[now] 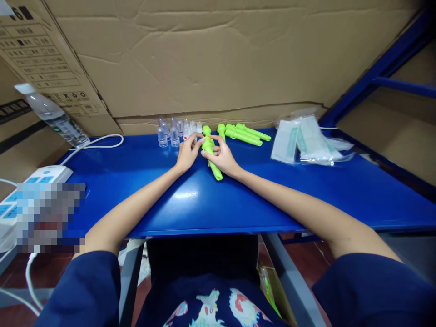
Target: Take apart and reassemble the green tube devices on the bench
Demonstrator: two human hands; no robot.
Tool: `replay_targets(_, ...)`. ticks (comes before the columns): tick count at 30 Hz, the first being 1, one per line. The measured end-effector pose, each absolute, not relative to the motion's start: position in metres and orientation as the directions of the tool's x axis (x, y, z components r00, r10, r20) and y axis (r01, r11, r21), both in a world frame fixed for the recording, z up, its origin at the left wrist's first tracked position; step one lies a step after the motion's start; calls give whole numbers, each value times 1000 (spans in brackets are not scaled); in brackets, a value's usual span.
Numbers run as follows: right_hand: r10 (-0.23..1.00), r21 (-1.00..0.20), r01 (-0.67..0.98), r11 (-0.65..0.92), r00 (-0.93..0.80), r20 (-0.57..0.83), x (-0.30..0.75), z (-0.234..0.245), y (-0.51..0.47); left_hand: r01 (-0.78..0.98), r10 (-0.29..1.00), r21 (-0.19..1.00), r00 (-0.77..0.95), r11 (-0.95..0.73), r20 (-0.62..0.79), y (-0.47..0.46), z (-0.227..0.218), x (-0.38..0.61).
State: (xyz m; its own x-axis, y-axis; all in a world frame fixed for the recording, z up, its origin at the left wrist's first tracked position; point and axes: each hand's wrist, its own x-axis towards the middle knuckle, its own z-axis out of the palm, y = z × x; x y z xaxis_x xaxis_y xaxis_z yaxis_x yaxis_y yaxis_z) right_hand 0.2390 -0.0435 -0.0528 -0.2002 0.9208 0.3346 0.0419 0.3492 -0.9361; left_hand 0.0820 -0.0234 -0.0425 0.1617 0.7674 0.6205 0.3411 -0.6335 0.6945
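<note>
My right hand [225,159] is closed round a lime-green plastic tube-shaped piece [215,170] with a hollow lower end. The piece is tilted, its lower end pointing toward me. At its upper part, my left hand [188,153] is pinched, thumb and forefinger against the green plastic. Just beyond the fingertips is a rounded lime-green piece [206,130]; I cannot tell whether it joins the held one. Several clear plastic caps [175,136] stand upright behind my left hand, with smaller whitish caps [192,126] beside them. Several more lime-green tube pieces [243,135] lie behind my right hand.
Clear plastic packets [315,141] with white-and-green contents lie at the right of the blue table [190,213]. At left are a leaning water bottle [56,117], a white power strip [44,175] and a looped cable [109,141]. A cardboard wall [204,59] closes the back.
</note>
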Motion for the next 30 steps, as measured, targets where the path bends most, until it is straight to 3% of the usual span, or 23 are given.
replay_targets(30,931,-939,67,339,-170,324,238,-50,-47,348,788,713,158,-609,596,-23,-42,81)
